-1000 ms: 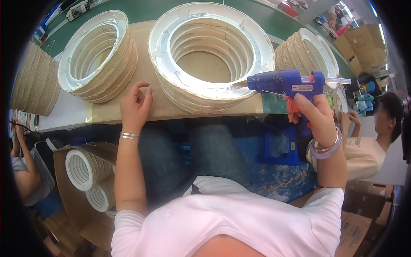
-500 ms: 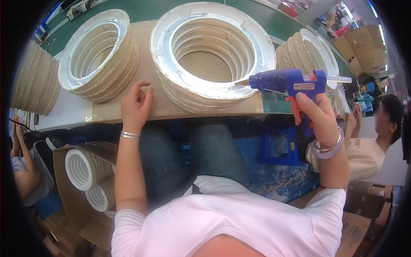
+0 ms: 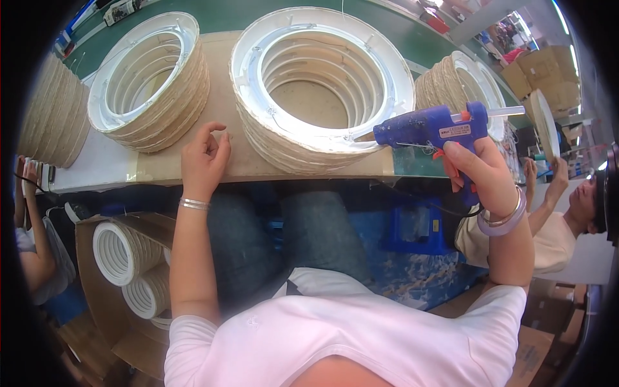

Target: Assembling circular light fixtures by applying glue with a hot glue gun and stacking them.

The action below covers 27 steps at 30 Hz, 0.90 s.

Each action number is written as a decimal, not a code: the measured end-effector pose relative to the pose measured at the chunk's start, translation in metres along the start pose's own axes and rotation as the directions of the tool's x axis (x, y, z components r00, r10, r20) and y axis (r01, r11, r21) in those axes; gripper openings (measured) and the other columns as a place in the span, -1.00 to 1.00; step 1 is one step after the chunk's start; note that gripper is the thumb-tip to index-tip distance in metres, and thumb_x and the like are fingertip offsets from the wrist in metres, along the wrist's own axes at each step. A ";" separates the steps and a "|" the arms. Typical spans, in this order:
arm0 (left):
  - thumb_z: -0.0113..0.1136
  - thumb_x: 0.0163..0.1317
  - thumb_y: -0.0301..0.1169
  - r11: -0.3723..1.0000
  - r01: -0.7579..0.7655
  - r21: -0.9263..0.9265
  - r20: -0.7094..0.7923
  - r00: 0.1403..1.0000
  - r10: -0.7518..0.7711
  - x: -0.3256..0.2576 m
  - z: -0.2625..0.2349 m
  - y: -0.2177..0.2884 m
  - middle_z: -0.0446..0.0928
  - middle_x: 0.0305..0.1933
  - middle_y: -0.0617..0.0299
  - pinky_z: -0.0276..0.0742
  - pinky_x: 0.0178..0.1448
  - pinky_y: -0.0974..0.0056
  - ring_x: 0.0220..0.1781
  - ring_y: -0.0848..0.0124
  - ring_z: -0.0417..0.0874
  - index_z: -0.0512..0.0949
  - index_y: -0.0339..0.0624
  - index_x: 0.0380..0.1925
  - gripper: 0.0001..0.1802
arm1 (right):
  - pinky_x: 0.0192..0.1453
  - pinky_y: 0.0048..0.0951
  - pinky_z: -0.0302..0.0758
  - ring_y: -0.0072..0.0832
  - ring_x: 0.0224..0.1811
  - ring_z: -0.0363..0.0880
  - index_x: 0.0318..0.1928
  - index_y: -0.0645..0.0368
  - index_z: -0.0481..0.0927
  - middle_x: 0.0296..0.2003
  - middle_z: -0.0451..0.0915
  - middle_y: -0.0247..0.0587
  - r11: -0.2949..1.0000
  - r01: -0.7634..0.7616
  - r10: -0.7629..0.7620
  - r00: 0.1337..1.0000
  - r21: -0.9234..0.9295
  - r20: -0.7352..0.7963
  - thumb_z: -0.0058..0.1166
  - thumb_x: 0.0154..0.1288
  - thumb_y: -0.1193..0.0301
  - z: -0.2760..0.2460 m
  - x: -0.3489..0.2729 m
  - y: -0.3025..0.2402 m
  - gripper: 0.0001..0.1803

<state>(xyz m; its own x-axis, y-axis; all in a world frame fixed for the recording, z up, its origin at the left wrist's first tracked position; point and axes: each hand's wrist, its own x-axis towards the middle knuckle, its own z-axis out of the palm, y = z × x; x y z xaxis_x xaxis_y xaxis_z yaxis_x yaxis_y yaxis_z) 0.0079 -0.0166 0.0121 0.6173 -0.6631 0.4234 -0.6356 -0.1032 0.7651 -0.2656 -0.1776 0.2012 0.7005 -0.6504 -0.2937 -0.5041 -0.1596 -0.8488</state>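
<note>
A blue hot glue gun [image 3: 429, 128] with an orange trigger is gripped in my right hand [image 3: 487, 171]. Its nozzle rests at or just above the inner white ring of the large round pleated lampshade [image 3: 309, 153], on the side nearest me. A clear glue stick [image 3: 507, 111] sticks out of its back end. Over the edge of the worktable [image 3: 222, 71], my left hand [image 3: 205, 153] is raised and holds nothing. Its fingers are loosely curled, with a gap between thumb and forefinger. A second beige lampshade [image 3: 187, 97] stands just beyond it.
More lampshades stand at the far left [image 3: 55, 116] and right [image 3: 445, 84]. Below the table, a cardboard box [image 3: 97, 284] holds several smaller white-ringed shades [image 3: 113, 255]. A blue stool [image 3: 416, 226] is under the table. Other people sit at both sides; the right one [image 3: 541, 238] lifts a round piece [image 3: 545, 126].
The glue gun has shifted slightly down and left, its nozzle now nearer the ring. My left hand has hardly moved. The person at right has raised a round piece.
</note>
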 end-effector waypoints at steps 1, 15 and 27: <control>0.05 -0.02 -0.48 1.000 0.007 -0.005 0.001 1.000 -0.007 0.000 0.000 0.000 0.11 -0.84 0.28 0.06 -0.65 0.42 -0.80 0.53 0.13 0.44 -0.21 -0.40 -0.87 | -0.63 -0.70 0.22 -0.68 -0.68 0.28 -0.39 0.20 0.36 -0.68 0.33 -0.36 1.000 0.003 -0.003 1.000 -0.026 -0.001 -0.09 0.11 0.24 0.000 0.000 -0.001 -0.74; 0.03 0.00 -0.52 1.000 0.029 -0.009 0.024 0.999 -0.029 -0.001 0.001 -0.002 0.07 -0.78 0.38 0.00 -0.62 0.49 -0.72 0.63 0.08 0.44 -0.22 -0.38 -0.86 | -0.67 -0.74 0.22 -0.70 -0.65 0.32 -0.33 0.29 0.44 -0.56 0.49 -0.23 0.990 0.128 -0.140 0.935 -0.057 -0.327 -0.09 0.13 0.19 -0.020 -0.001 0.007 -0.65; 0.04 0.02 -0.47 1.000 0.010 -0.009 0.004 1.000 -0.010 -0.001 0.002 -0.003 0.08 -0.84 0.32 0.00 -0.66 0.42 -0.78 0.57 0.08 0.44 -0.20 -0.40 -0.89 | -0.62 -0.71 0.24 -0.67 -0.69 0.34 -0.45 0.23 0.43 -0.67 0.41 -0.34 0.999 0.012 -0.025 0.960 -0.047 -0.280 -0.07 0.12 0.20 -0.030 0.017 0.017 -0.70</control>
<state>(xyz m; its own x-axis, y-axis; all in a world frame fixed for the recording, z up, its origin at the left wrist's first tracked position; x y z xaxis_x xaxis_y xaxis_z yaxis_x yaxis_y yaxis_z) 0.0084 -0.0170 0.0089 0.6217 -0.6651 0.4136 -0.6250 -0.1030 0.7738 -0.2777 -0.2137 0.1950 0.5433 -0.8282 -0.1374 -0.5187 -0.2025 -0.8306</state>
